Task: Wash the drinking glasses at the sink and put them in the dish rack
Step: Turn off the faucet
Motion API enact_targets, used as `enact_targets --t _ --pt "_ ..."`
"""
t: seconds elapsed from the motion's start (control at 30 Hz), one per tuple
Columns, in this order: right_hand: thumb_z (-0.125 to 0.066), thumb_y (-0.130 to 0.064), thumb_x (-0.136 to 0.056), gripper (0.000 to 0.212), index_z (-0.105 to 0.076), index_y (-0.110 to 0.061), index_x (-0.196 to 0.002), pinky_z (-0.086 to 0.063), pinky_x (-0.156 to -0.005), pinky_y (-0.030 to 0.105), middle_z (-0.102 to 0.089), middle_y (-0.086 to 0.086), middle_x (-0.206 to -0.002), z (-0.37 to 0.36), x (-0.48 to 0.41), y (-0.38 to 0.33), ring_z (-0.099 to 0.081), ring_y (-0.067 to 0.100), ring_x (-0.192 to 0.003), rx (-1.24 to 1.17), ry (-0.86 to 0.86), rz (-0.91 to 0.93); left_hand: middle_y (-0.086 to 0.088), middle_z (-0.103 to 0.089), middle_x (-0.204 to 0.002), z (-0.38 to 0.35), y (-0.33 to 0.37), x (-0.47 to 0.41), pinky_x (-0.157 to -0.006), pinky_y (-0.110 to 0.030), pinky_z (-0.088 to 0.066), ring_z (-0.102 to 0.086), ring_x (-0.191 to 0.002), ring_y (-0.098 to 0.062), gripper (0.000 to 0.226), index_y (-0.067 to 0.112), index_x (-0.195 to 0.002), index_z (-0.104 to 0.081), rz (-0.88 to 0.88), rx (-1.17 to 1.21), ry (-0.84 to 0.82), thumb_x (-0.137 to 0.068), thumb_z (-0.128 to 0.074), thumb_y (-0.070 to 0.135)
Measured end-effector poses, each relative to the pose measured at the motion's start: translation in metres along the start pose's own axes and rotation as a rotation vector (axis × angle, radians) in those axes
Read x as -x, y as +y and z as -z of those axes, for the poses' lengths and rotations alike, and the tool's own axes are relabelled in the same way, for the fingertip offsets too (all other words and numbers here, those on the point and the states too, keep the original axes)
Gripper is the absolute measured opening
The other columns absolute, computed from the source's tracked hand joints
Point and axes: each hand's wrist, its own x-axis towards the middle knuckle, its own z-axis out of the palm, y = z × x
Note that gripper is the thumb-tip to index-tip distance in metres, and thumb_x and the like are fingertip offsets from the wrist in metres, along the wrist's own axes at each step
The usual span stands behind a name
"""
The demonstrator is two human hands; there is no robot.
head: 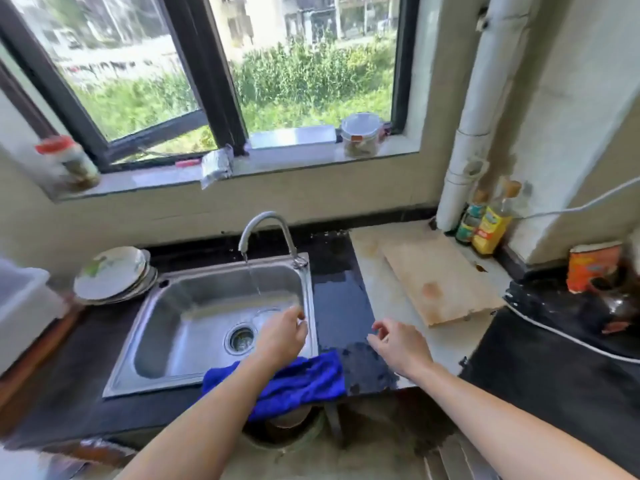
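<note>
Water runs from the curved faucet [263,223] into the steel sink [194,292]. My left hand [280,336] reaches over the sink's right side, its fingers curled around a clear drinking glass [268,315]. The glass is faint, and only its rim shows just below the stream. My right hand [398,346] hovers above the wet dark counter [339,299] to the right of the sink, fingers apart and holding nothing. I cannot make out a dish rack for certain.
A blue cloth [304,379] hangs over the sink's front right corner. Stacked plates [112,273] sit left of the sink beside a white tub [20,299]. A wooden cutting board [440,282] and two bottles [488,226] stand at the right. Ridged metal [457,459] shows at the bottom right.
</note>
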Motion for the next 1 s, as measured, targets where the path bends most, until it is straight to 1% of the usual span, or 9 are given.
enact_targets --t 0.2,0.3,0.4,0.57,0.7,0.8,0.87,0.93,1.0 --pt "-0.058 -0.040 -0.089 0.021 -0.064 -0.026 -0.102 -0.049 -0.076 0.030 -0.068 -0.008 -0.097 -0.018 -0.085 -0.037 -0.061 0.017 -0.089 0.097 -0.151 0.108 -0.004 -0.068 -0.100 0.025 -0.046 -0.045 -0.074 -0.036 -0.046 -0.059 -0.093 -0.027 0.020 0.012 -0.103 -0.060 0.197 0.059 0.135 -0.094 -0.047 0.024" --pt "-0.057 -0.041 -0.090 0.015 -0.063 -0.027 -0.094 -0.048 -0.070 0.029 -0.067 -0.009 -0.092 -0.033 -0.120 -0.054 -0.059 0.013 -0.084 0.139 -0.186 0.144 -0.001 -0.067 -0.097 0.037 -0.065 -0.068 -0.069 -0.033 -0.041 -0.060 -0.089 -0.025 0.019 0.012 -0.099 -0.059 0.250 0.082 0.200 -0.094 -0.046 0.025" --pt "-0.054 -0.041 -0.091 0.016 -0.060 -0.028 -0.085 -0.047 -0.068 0.031 -0.066 -0.008 -0.088 -0.045 -0.152 -0.072 -0.059 0.016 -0.082 0.185 -0.202 0.138 -0.001 -0.065 -0.095 0.048 -0.086 -0.095 -0.069 -0.032 -0.039 -0.059 -0.089 -0.025 0.018 0.013 -0.096 -0.057 0.269 0.103 0.257 -0.094 -0.047 0.027" --pt "-0.052 -0.039 -0.090 0.028 -0.061 -0.022 -0.070 -0.051 -0.069 0.034 -0.066 -0.005 -0.076 -0.065 -0.203 -0.106 -0.058 0.019 -0.081 0.226 -0.132 0.089 -0.001 -0.059 -0.108 0.062 -0.115 -0.148 -0.074 -0.031 -0.037 -0.056 -0.100 -0.024 0.023 0.015 -0.111 -0.055 0.206 0.145 0.293 -0.097 -0.045 0.031" --pt "-0.050 -0.031 -0.092 0.029 -0.061 -0.017 -0.069 -0.044 -0.062 0.032 -0.067 0.000 -0.078 -0.083 -0.245 -0.128 -0.059 0.023 -0.080 0.215 -0.098 0.056 -0.005 -0.057 -0.109 0.061 -0.136 -0.188 -0.084 -0.035 -0.040 -0.051 -0.104 -0.024 0.033 0.013 -0.122 -0.054 0.072 0.107 0.326 -0.099 -0.042 0.034" --pt "-0.050 -0.026 -0.092 0.024 -0.059 -0.018 -0.072 -0.035 -0.060 0.030 -0.064 0.003 -0.083 -0.094 -0.273 -0.137 -0.058 0.026 -0.082 0.199 -0.086 0.028 -0.005 -0.056 -0.096 0.052 -0.146 -0.203 -0.075 -0.040 -0.043 -0.051 -0.089 -0.027 0.039 0.012 -0.104 -0.058 -0.035 0.046 0.308 -0.099 -0.031 0.039" --pt "-0.054 -0.030 -0.090 0.018 -0.060 -0.019 -0.078 -0.037 -0.062 0.031 -0.062 0.003 -0.089 -0.102 -0.288 -0.141 -0.057 0.026 -0.088 0.208 -0.091 0.034 -0.003 -0.055 -0.089 0.045 -0.151 -0.205 -0.067 -0.039 -0.041 -0.049 -0.079 -0.027 0.041 0.012 -0.095 -0.056 -0.079 0.029 0.315 -0.097 -0.025 0.039" --pt "-0.058 -0.041 -0.088 0.021 -0.061 -0.021 -0.083 -0.041 -0.064 0.033 -0.060 0.001 -0.089 -0.109 -0.298 -0.143 -0.055 0.025 -0.091 0.246 -0.118 0.028 -0.003 -0.055 -0.084 0.041 -0.153 -0.206 -0.062 -0.035 -0.036 -0.047 -0.072 -0.026 0.037 0.011 -0.091 -0.055 -0.108 0.040 0.351 -0.096 -0.028 0.035" --pt "-0.057 -0.045 -0.087 0.025 -0.057 -0.022 -0.079 -0.040 -0.063 0.033 -0.060 0.000 -0.084 -0.115 -0.306 -0.142 -0.055 0.025 -0.090 0.289 -0.144 0.018 -0.004 -0.054 -0.079 0.039 -0.154 -0.207 -0.061 -0.032 -0.031 -0.046 -0.068 -0.026 0.031 0.010 -0.084 -0.053 -0.120 0.046 0.381 -0.096 -0.032 0.030"
